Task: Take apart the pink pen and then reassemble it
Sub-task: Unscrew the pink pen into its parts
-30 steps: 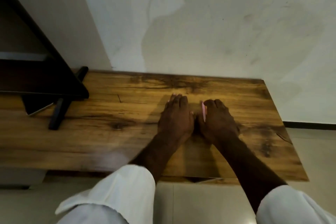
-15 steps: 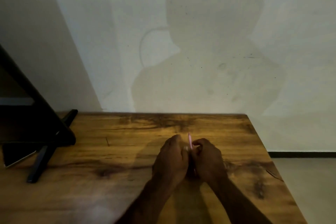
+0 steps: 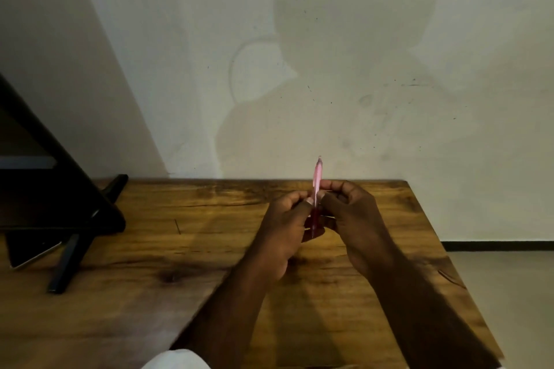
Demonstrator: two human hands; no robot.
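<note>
The pink pen (image 3: 317, 180) stands nearly upright above the wooden table (image 3: 150, 293), its upper end pointing at the wall and its darker lower part hidden between my fingers. My left hand (image 3: 284, 231) pinches the pen from the left with thumb and forefinger. My right hand (image 3: 353, 219) grips it from the right at the same height. Both hands touch each other around the pen's middle and are lifted off the table surface.
A black stand with angled legs (image 3: 69, 260) and a dark panel (image 3: 45, 195) occupy the table's left side. The pale wall (image 3: 299, 69) rises right behind the table. The table's right edge (image 3: 449, 257) drops to a light floor.
My hands went from lying flat on the table with the pen between them to lifting it upright. The view tilted upward, showing more wall.
</note>
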